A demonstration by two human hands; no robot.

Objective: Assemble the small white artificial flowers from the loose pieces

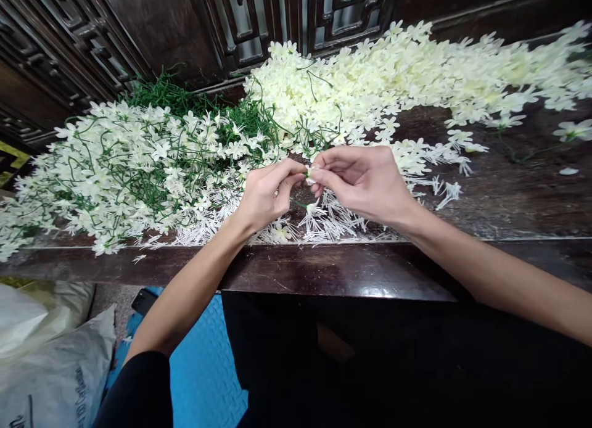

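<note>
My left hand point(267, 192) and my right hand point(365, 180) meet over the middle of a dark wooden table point(324, 271). Their fingertips pinch a small white artificial flower on a thin green stem point(309, 174) between them. Directly under the hands lies a scatter of white spiky plastic flower parts point(333, 221). A heap of white flowers on green stems point(134, 169) lies to the left of my left hand. A big pile of loose cream flower heads point(393, 76) spreads behind and to the right of my right hand.
Carved dark wooden panels point(259, 21) stand behind the table. White sacks point(50, 360) sit on the floor at lower left, beside a blue foam mat point(208, 366). A few stray flowers point(571, 131) lie on the table's right side.
</note>
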